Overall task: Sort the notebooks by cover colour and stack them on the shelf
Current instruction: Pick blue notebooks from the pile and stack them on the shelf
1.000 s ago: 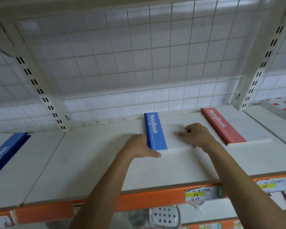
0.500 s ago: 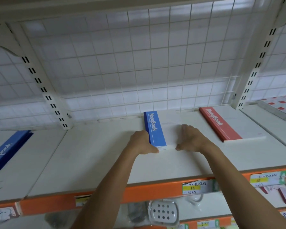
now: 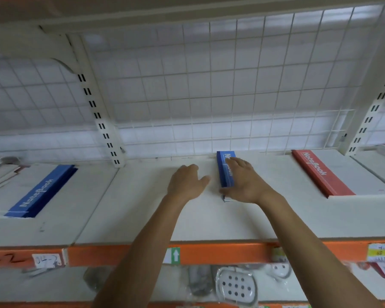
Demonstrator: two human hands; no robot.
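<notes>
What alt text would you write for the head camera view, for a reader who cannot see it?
A person's right hand lies flat on a blue notebook stack at the back of a white shelf, the left hand open just beside it. A red notebook stack lies to the right, another blue stack in the left bay.

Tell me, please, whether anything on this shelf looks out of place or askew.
Blue covers are split: the middle blue stack lies under the right hand, while the left blue stack sits in the next bay. At the far left, a pale pile lies fanned unevenly.
</notes>
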